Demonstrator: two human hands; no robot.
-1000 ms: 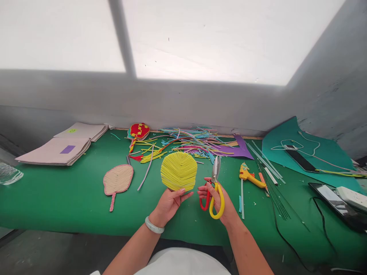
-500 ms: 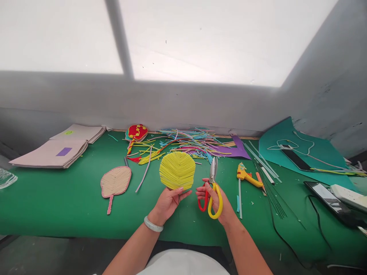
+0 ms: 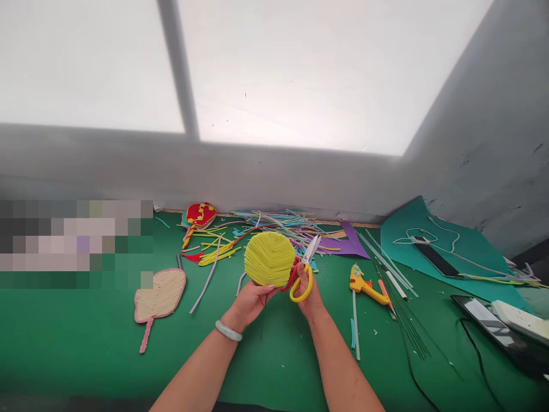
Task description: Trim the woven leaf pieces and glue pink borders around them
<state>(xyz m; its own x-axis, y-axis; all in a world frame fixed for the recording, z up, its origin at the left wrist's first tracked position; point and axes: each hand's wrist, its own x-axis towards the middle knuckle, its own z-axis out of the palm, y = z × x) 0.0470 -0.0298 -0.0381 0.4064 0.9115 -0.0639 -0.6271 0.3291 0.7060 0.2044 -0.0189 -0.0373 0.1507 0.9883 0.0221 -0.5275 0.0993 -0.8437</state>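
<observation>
My left hand (image 3: 253, 304), with a pale bangle on the wrist, grips the lower edge of a yellow leaf-shaped fan piece (image 3: 269, 258) made of fuzzy stems in a V pattern. In my right hand (image 3: 312, 298) are scissors (image 3: 310, 250) with one red and one yellow handle. Their blades point up and away, closed or nearly so, close to the right edge of the yellow piece. The right hand's fingers are partly hidden behind the handles. A beige fan with a pink rim (image 3: 162, 293) lies flat on the left.
A pile of coloured stems (image 3: 278, 220) lies at the back, beside a red and yellow fan (image 3: 201, 215) and a purple sheet (image 3: 343, 246). To the right are a yellow glue gun (image 3: 364, 286), green wires (image 3: 405, 317), a phone (image 3: 489, 317) and a white power strip (image 3: 521, 320).
My right hand has brought the scissors left, up to the yellow piece, and turned them so the blades slant right. The yellow piece has shifted slightly right. The camera view has tilted a little.
</observation>
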